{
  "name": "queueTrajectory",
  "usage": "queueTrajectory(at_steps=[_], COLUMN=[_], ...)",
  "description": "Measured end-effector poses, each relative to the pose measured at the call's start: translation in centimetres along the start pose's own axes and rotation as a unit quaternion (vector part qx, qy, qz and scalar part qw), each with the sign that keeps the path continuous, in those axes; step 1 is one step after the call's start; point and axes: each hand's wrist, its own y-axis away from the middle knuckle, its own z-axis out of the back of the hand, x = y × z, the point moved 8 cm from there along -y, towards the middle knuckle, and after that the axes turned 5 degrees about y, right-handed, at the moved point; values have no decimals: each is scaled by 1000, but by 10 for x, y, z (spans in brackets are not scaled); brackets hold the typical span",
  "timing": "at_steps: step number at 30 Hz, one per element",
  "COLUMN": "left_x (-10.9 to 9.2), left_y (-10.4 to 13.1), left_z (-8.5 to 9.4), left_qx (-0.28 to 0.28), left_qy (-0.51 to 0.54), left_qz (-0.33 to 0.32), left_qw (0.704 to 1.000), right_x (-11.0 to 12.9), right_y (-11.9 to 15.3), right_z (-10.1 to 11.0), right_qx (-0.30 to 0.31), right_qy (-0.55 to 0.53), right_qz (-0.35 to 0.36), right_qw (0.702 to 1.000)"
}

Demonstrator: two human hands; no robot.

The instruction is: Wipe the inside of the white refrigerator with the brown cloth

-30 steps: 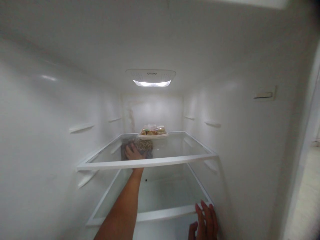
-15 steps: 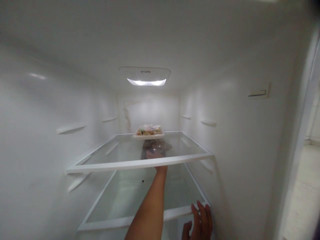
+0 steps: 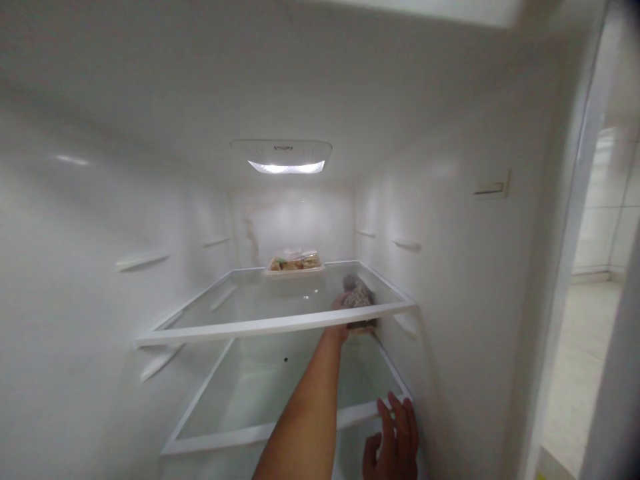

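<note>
My left hand [image 3: 341, 312] reaches in under the upper glass shelf and is seen partly through the glass. It is at the left side of a dark, speckled package [image 3: 358, 293], its fingers mostly hidden and seemingly closed on the package. What is in the package I cannot make out. The package is low at the right, above or on the back of the lower glass shelf [image 3: 235, 433]. My right hand [image 3: 395, 433] is at the lower shelf's front rim near its right end, fingers apart and touching or nearly touching the rim, holding nothing.
On the back of the upper shelf [image 3: 275, 325] is a wrapped food tray [image 3: 296, 263]. A lamp [image 3: 285, 163] glows in the fridge ceiling. Support ridges [image 3: 143, 260] jut from the side walls, and a door switch [image 3: 490, 189] is on the right wall.
My left hand and the dark package have moved from the middle to the right under the upper shelf. My right hand stays at the lower rim. The view has shifted slightly.
</note>
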Motion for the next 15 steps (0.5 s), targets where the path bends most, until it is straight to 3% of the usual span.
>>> queueTrajectory(at_steps=[4, 9, 12, 15], left_x=[-22, -39, -40, -36], left_y=[36, 104, 149, 180], left_z=[8, 12, -20, -59], left_qx=[60, 72, 135, 178], left_qy=[130, 227, 237, 148], left_qz=[38, 40, 34, 25], left_qw=[989, 970, 961, 972], right_x=[1, 0, -4, -4], right_y=[-3, -2, 7, 25], right_z=[1, 1, -1, -2], right_qx=[42, 90, 98, 92], right_qy=[2, -6, -10, -6], right_qz=[9, -19, -24, 2], right_qw=[999, 996, 995, 996])
